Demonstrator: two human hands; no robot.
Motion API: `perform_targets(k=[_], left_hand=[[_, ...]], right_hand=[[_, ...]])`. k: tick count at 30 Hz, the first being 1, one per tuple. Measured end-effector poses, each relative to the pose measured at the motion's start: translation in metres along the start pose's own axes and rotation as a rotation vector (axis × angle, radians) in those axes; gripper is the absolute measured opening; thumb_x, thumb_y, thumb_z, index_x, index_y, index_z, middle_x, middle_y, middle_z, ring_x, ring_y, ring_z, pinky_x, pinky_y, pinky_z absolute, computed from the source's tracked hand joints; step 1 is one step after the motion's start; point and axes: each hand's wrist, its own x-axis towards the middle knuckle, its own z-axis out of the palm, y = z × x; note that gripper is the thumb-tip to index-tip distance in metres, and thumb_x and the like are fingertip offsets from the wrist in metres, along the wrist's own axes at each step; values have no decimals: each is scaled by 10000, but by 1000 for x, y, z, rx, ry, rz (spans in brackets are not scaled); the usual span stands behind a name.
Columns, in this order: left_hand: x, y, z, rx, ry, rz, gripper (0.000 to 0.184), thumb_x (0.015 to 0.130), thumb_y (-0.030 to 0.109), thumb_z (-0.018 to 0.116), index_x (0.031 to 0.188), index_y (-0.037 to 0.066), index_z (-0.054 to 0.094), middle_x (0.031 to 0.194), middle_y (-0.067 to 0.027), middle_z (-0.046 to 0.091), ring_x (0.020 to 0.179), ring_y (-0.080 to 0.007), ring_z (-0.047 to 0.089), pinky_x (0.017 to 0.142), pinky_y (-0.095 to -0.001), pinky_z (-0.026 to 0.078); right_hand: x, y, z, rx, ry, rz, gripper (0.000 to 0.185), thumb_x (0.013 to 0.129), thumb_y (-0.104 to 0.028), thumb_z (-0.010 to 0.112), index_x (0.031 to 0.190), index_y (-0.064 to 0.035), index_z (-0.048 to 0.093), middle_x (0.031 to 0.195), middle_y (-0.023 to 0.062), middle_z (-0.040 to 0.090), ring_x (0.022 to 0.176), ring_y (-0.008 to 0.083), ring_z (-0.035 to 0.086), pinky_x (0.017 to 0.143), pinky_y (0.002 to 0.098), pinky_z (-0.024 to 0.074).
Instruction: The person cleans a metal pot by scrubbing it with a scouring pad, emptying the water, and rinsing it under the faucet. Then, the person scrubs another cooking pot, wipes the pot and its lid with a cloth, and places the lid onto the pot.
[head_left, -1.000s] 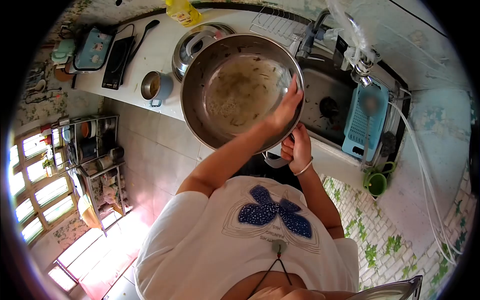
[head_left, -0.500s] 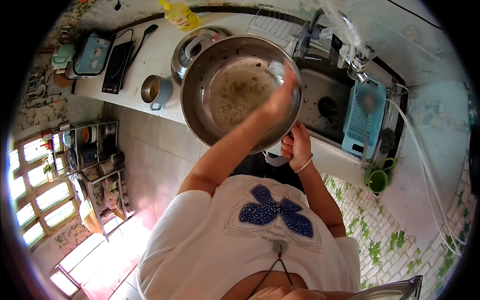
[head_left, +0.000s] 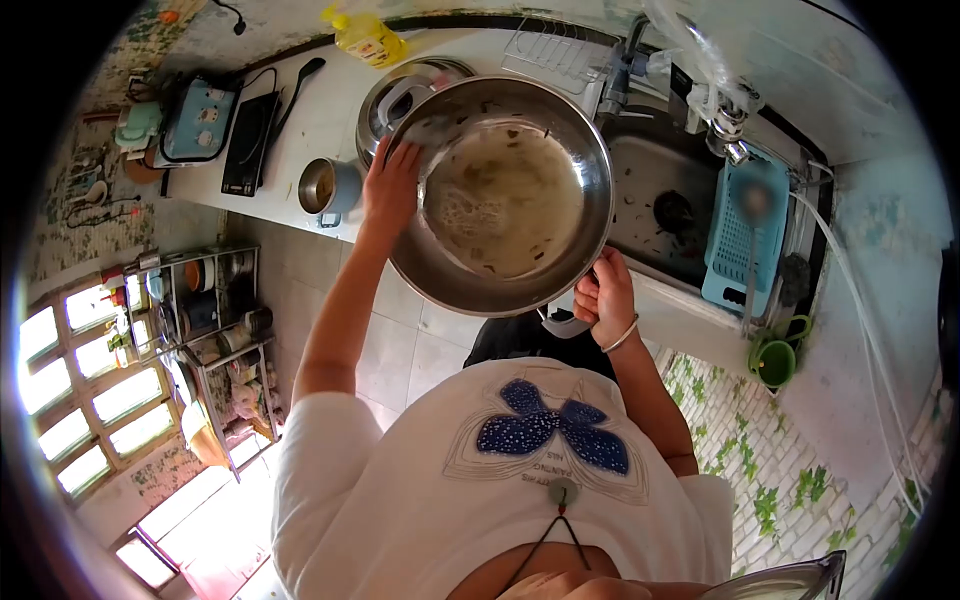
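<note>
Stainless-steel wok point(head_left: 591, 212): one, straight ahead at 12 o'clock from the torso; cannot tell whether resting or lifted.
Loop handles point(head_left: 566, 324): two, at about 10:30 and 5 o'clock on the wok.
Cloudy liquid point(head_left: 535, 205): one shallow pool in the wok, with many dark scraps (too small to count surely) and one frothy patch towards 8 o'clock.
Left hand point(head_left: 390, 188): laid across the rim between 9 and 10 o'clock, fingers extended and close together; one greyish blur at the fingertips, cannot tell whether pinched.
Right hand point(head_left: 606, 293): curled closed on the wok's edge between 4 and 5 o'clock, beside the nearer handle; one pale bracelet point(head_left: 621, 336) at the wrist.
Sink point(head_left: 640, 165): one, at 3 o'clock from the wok, speckled with scraps.
Blue perforated basket point(head_left: 722, 250): one, beyond the sink at 3 o'clock.
Green mug point(head_left: 774, 363): one, at 4 o'clock.
Small blue-sided pot point(head_left: 347, 187): one, at 9 o'clock, near the left hand.
Yellow plastic bottle point(head_left: 370, 42): one, at 11 o'clock.
</note>
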Motion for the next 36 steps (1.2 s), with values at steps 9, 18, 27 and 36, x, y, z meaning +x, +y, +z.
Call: perform_targets(k=[9, 18, 27, 36], left_hand=[[101, 94, 13, -133, 198, 383, 536, 810, 236, 440, 1336, 172, 366, 1384, 37, 347, 1288, -137, 293, 1105, -447, 56], [58, -2, 14, 82, 122, 255, 414, 785, 207, 489, 1193, 151, 528, 1275, 12, 472, 1257, -118, 336, 1110, -420, 77], [-32, 43, -24, -745, -927, 272, 276, 850, 230, 450, 1044, 131, 620, 1148, -91, 552, 1014, -294, 534, 864, -374, 432], [8, 110, -17, -1214, -643, 355, 460, 816, 186, 573, 1243, 100, 424, 1225, -148, 432, 1165, -289, 399, 936, -398, 357]], right_hand=[[-1, -6, 5, -17, 32, 23, 132, 941, -256, 406, 918, -126, 407, 478, -45, 296, 316, 38, 225, 283, 196, 209], [-2, -6, 6, 1, 27, 2, 124, 939, -247, 418, 905, -128, 420, 478, -52, 286, 326, 34, 213, 291, 193, 200], [-1, -2, 3, 12, 18, -7, 108, 933, -227, 405, 921, -122, 423, 482, -50, 293, 329, 40, 223, 295, 197, 210], [-5, -4, 6, -27, 77, -26, 109, 916, -216, 415, 946, -116, 447, 495, -55, 296, 339, 40, 232, 308, 200, 221]])
